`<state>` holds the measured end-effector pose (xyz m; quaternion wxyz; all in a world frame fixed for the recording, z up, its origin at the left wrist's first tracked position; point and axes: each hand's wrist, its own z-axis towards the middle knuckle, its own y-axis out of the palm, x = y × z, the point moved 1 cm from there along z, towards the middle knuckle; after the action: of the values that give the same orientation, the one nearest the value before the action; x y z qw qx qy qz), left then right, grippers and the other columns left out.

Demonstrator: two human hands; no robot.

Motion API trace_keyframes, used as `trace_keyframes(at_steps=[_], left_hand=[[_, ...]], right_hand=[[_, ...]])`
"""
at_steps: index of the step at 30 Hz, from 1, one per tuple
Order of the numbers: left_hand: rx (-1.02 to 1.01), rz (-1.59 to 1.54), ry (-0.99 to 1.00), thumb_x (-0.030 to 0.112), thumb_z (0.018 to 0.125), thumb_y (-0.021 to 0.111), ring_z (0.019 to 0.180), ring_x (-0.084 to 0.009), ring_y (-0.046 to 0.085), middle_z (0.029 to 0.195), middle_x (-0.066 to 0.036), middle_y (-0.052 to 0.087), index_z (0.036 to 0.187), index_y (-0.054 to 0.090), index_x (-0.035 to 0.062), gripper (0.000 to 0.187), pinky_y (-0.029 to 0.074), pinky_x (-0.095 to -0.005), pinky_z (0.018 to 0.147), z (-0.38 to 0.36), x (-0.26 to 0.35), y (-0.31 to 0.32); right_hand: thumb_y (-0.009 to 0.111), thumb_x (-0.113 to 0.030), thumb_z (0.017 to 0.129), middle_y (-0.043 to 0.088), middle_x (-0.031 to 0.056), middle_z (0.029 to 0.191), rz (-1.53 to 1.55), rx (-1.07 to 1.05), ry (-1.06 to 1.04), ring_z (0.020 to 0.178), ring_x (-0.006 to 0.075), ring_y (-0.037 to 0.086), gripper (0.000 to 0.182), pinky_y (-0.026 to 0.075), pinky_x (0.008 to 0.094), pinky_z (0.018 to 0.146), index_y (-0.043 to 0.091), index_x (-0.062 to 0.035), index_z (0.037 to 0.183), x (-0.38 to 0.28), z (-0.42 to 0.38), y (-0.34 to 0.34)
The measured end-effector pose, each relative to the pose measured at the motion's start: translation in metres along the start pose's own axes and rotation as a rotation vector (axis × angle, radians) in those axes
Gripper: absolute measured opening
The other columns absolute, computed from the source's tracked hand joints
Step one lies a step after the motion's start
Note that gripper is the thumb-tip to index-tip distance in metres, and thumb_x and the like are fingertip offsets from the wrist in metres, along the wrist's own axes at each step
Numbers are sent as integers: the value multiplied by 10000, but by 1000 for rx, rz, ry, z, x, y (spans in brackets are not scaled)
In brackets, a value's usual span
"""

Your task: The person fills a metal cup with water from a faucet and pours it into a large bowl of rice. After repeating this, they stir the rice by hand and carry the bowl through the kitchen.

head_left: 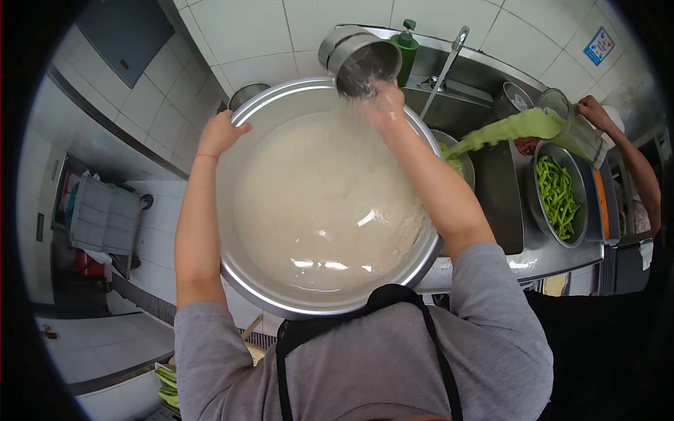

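Observation:
A large metal basin (246, 298) holds cloudy, whitish liquid with pale grains showing at its lower right. My left hand (220, 133) grips the basin's upper left rim, its thumb over the edge. Above the back of the basin, my right hand (385, 102) is at the mouth of a metal container (340, 52), which is tipped toward the basin. Water falls from it into the basin, and splashing blurs my right fingers. Whether they grip the container is hard to make out.
A sink (502, 189) with a faucet (449, 59) lies right. A co-worker's hand (595, 112) tips a clear container (579, 140), pouring green liquid (516, 128) into a bowl (467, 172). Green peppers (557, 196) fill another bowl. A green bottle (406, 52) stands behind.

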<state>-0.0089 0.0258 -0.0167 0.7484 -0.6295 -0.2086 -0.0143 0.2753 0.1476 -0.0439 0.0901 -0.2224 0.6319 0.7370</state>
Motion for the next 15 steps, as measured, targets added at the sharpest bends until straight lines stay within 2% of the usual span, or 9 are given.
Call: trace_keyframes(at_steps=[3,4,5,7,8,9,11,12,15], left_hand=[[5,6,3,339,657,677,764,-291,595,801,-179,616,823,597,-4,389,451,-363,694,0,1,-2],[1,7,-4,340,656,677,764,-292,594,801,-177,616,823,598,-2,388,451,-363,695,-2,3,-3],[0,8,-8,340,656,677,764,-292,594,801,-177,616,823,598,-2,388,451,-363,695,-3,4,-3],[3,1,-9,336,657,678,767,-292,594,805,-174,617,824,598,-3,387,451,-364,696,-4,6,-4],[1,1,-13,336,657,678,767,-292,594,805,-174,617,824,598,-3,387,451,-364,696,-4,6,-3],[-2,1,-17,334,659,678,772,-292,594,811,-174,617,828,597,-4,386,451,-365,696,-3,6,-3],[-3,1,-21,331,661,678,778,-292,594,817,-173,617,831,596,-5,385,451,-367,697,-4,7,-4],[-6,18,-25,332,661,679,778,-293,594,820,-173,618,837,595,-6,390,451,-369,698,-5,8,-4],[-12,30,-31,336,665,679,783,-294,595,829,-173,619,847,594,-6,397,453,-372,701,-3,5,-5]], right_hand=[[420,50,783,488,110,1104,-84,14,118,986,280,510,401,449,440,829,390,-73,1164,7,-9,7],[424,1,822,501,100,1092,-119,47,109,963,258,526,328,460,418,802,410,-56,1144,4,-19,20],[424,1,822,501,100,1092,-118,47,113,963,258,526,328,460,418,802,410,-56,1144,10,-16,16],[432,-85,860,529,97,1045,-53,56,95,933,231,542,273,471,399,762,430,-55,1131,18,-8,9],[437,-172,883,551,92,999,-58,-57,164,882,214,563,260,489,391,689,447,-49,1112,18,-6,9],[437,-172,883,551,92,999,-58,-55,167,882,214,563,260,489,391,689,447,-49,1112,15,-3,8],[463,-252,885,553,74,1028,-555,-26,174,929,198,554,291,479,368,778,470,-55,1098,5,-1,12],[462,-260,886,551,84,1034,-521,-17,121,927,211,556,291,500,388,714,469,-63,1100,-3,2,15],[400,-62,866,503,185,1072,-326,-64,56,941,327,539,322,506,454,771,339,7,1174,-36,17,15]])
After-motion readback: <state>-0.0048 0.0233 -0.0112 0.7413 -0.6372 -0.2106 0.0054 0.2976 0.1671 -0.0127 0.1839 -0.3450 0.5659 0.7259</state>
